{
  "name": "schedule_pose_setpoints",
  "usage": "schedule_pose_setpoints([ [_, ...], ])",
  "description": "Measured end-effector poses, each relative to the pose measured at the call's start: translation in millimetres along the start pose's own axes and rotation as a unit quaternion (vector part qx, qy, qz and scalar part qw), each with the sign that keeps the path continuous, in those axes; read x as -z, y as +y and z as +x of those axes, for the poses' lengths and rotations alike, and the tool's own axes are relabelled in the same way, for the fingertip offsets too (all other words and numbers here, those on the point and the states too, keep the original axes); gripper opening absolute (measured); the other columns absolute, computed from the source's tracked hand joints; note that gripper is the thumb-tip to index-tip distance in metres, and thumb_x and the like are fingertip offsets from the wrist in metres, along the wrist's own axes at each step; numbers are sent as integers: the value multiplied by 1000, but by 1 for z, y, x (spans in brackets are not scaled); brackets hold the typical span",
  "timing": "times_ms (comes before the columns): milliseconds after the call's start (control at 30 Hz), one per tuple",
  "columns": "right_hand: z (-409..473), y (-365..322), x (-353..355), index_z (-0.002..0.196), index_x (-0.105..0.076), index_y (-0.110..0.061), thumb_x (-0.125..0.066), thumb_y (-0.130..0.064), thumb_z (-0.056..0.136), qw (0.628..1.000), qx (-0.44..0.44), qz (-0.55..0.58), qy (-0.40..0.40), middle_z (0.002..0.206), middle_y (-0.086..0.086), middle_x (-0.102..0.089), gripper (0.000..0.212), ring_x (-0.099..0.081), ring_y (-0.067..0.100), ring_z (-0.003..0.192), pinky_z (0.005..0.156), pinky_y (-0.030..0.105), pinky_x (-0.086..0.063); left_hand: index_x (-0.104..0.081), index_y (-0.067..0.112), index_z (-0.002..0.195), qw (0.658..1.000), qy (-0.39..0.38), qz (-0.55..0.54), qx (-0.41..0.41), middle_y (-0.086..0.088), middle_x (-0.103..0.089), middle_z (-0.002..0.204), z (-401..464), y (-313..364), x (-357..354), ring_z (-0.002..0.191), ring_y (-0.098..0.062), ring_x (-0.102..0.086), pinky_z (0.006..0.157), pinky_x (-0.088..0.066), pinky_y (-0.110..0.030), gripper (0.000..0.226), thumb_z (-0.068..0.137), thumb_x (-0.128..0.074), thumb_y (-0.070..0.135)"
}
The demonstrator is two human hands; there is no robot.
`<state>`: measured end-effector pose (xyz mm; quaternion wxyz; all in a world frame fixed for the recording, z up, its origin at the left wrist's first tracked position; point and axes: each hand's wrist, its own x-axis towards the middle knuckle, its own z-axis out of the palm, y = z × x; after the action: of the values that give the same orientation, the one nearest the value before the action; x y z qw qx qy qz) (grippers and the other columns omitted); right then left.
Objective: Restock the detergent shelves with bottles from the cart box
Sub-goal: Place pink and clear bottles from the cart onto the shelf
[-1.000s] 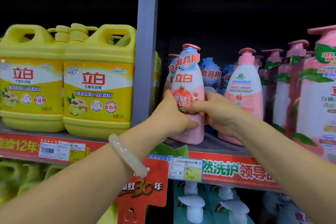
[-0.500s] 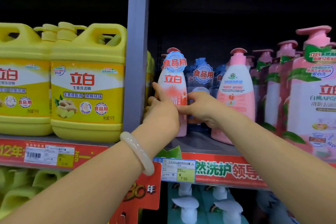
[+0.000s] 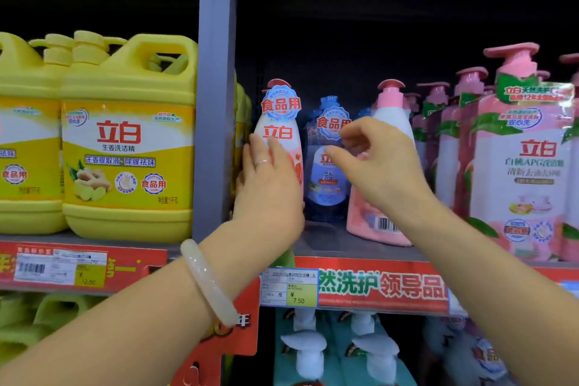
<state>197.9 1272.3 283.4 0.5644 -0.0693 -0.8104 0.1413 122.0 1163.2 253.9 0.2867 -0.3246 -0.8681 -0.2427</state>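
1. The pink bottle point(image 3: 282, 141) stands upright on the shelf point(image 3: 354, 249), beside the grey upright at its left.
2. The left hand point(image 3: 266, 185) lies on its front, fingers straight and together.
3. The right hand point(image 3: 376, 163) hovers near, fingers loosely curled, holding nothing.
4. Advice: press gently, square the label forward, avoid toppling the blue bottle point(image 3: 326, 166).

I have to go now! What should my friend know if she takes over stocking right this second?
Left hand: flat, straight fingers resting against the pink-and-white bottle, steadying it.
Right hand: loose, holding nothing, hovering in front of the blue bottle.
Where things are: the pink-and-white bottle stands upright on the shelf, next to the grey post, label facing out.
Done: that bottle is placed.
Left: let go and fetch the next bottle. The cart box is out of view.
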Motion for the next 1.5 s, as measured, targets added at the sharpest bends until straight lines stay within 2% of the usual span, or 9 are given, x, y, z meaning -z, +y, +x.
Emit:
schedule_pose_setpoints([
  [133, -9, 31, 31, 127, -46, -8, -73, -25, 79, 992, -64, -15, 112, 120, 6, -44, 57, -44, 22, 117, 98, 30, -37, -32, 9, 137, 980, -6, -100, -175, -9, -35, 142, -11, 19, -7, 132, -26, -32, 106, -27, -30, 63, 87, -64, 31],
  [367, -8, 49, 31, 106, -62, -18, -41, -61, 90, 887, -368, 270, -75, 101, 3, -69, 50, -66, 20, 88, 82, 38, -52, -29, 15, 135, 917, -171, -348, -94, -6, -52, 129, 5, 58, -24, 116, -22, -54, 99, -46, -40, 90, 64, -80, 36],
  [567, -20, 57, 45, 84, -61, -11, -46, -25, 97, 885, -318, 317, -125, 72, 3, -68, 24, -61, 10, 63, 49, 20, -53, -5, 17, 150, 900, -175, -398, -36, 1, -48, 139, -3, 47, -20, 122, -18, -52, 101, -45, -36, 116, 67, -79, 49],
  [733, -20, 61, 35, 117, -58, -16, -62, -39, 72, 841, -298, 374, -253, 113, 4, -67, 50, -60, 19, 105, 95, 36, -46, -41, 12, 124, 890, -148, -431, -12, -1, -59, 116, 1, 34, -11, 103, -17, -61, 89, -54, -38, 88, 53, -84, 40],
  [900, -22, 53, 24, 125, -55, -15, -65, -18, 73, 818, -243, 366, -372, 121, 6, -66, 53, -63, 18, 110, 94, 36, -52, -63, 15, 93, 862, -194, -466, -47, -4, -70, 95, 3, 19, 7, 86, -15, -65, 82, -56, -34, 35, 58, -62, 19],
  [1133, -24, 38, -4, 116, -57, -16, -92, -37, 38, 907, -175, 228, -310, 103, -2, -73, 88, -70, 13, 95, 87, 35, -55, -23, 17, 142, 966, 15, -245, -76, -7, -50, 133, -16, 4, 24, 118, -24, -53, 98, -47, -42, 79, 80, -72, 27],
  [1200, -26, 30, -10, 105, -62, -23, -90, -33, 47, 914, -141, 228, -304, 97, -6, -74, 66, -70, 8, 88, 79, 26, -57, -13, 16, 147, 982, 51, -164, -81, -8, -39, 141, -23, 1, 27, 126, -25, -44, 101, -43, -36, 84, 85, -67, 27],
  [1367, -29, 11, -25, 80, -66, -29, -82, -14, 69, 914, -92, 249, -307, 80, -13, -74, 25, -68, -3, 74, 67, 13, -53, -26, 4, 138, 997, 27, 73, -22, -13, -55, 127, -29, -4, 26, 112, -30, -57, 80, -45, -34, 58, 95, -53, 31],
  [1500, -28, 1, -41, 104, -66, -27, -86, -40, 56, 937, -98, 185, -279, 98, -7, -73, 54, -69, 9, 92, 88, 35, -55, -50, 10, 110, 993, -8, 114, 0, -11, -60, 113, -36, -16, 30, 103, -29, -59, 68, -35, -29, 24, 95, -54, 28],
])
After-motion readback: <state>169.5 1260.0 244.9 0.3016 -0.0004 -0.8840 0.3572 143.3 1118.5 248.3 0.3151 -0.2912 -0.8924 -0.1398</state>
